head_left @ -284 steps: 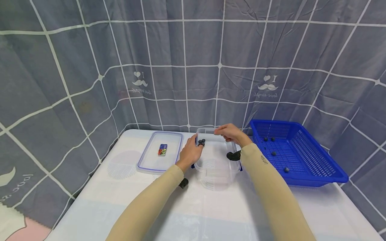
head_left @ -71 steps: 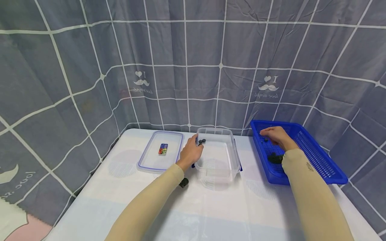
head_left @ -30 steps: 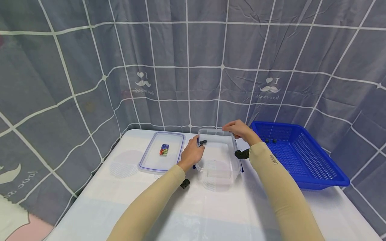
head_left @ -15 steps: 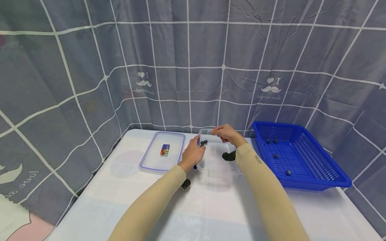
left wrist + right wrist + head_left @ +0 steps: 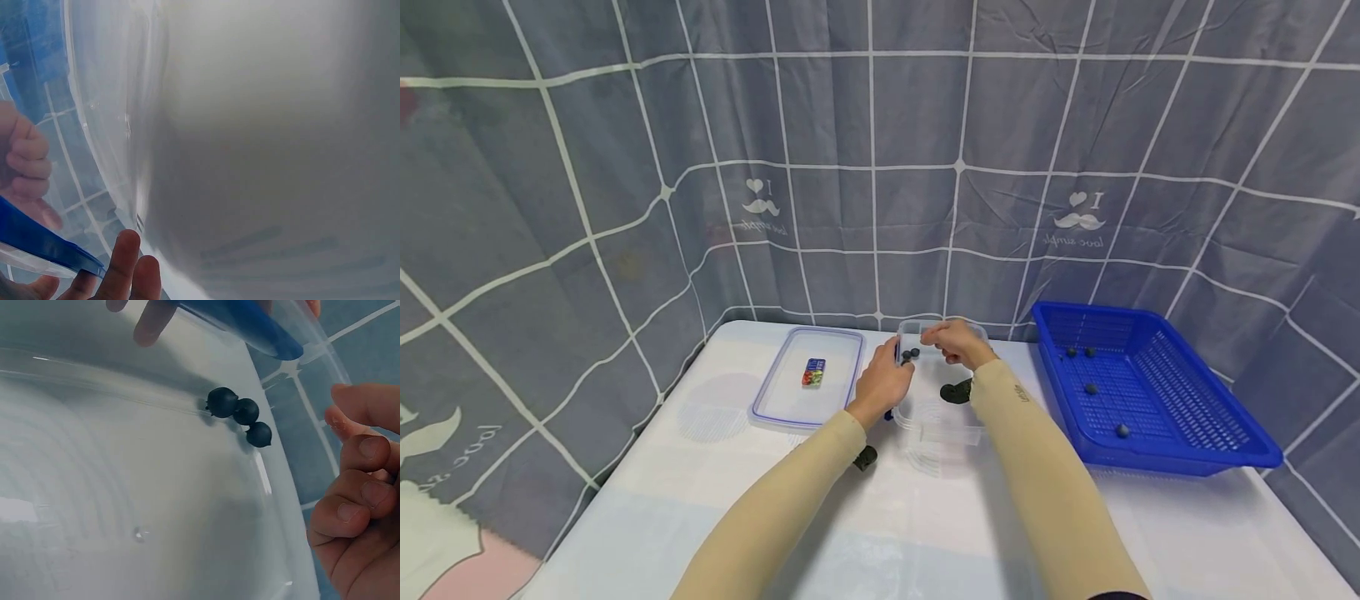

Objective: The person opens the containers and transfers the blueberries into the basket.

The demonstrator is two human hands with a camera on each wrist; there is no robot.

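Observation:
A clear plastic food container (image 5: 943,400) stands in the middle of the table. My left hand (image 5: 883,382) grips its left wall by the blue side latch (image 5: 44,240), fingers partly hidden behind the plastic. Three blueberries (image 5: 245,411) sit touching in a row inside, at the far left corner near that hand. My right hand (image 5: 957,342) is over the container's far part, just right of the berries. Its fingers are curled, with thumb and index fingertips (image 5: 353,400) close together. No berry shows between them in the right wrist view.
At the right stands a blue plastic basket (image 5: 1210,400) with several blueberries (image 5: 1122,431) spread on its floor. Left of the container lies its clear lid (image 5: 786,400) with a blue seal and a small fruit label (image 5: 814,372). A grey checked curtain (image 5: 910,208) hangs behind the table.
My right hand has come from over the basket to the container, then farther left and lower toward the berries. The left hand keeps its grip on the wall.

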